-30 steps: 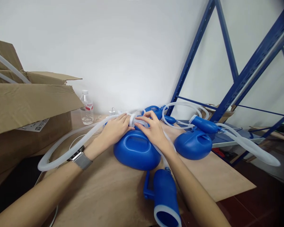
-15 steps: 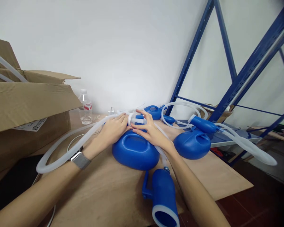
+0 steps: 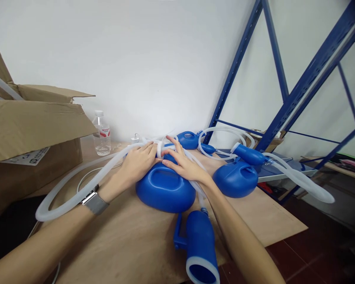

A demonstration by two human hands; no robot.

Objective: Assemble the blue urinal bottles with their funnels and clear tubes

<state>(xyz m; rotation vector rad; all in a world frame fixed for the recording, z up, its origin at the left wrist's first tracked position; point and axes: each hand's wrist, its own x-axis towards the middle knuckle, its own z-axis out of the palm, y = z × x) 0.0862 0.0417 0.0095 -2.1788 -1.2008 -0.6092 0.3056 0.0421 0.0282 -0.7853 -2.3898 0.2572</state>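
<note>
Apparently adjusting white ring by blue container — with fingers together on left hand, spread on right hand — next needing steady pressure.

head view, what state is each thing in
Left hand, fingers close together
Right hand, fingers spread
White ring, between the two hands
Front blue container, resting on the table
Front blue cup, on its side, mouth toward the camera
Thick white tube, curved
Cardboard box, flaps open
Clear bottle, upright, capped
</note>
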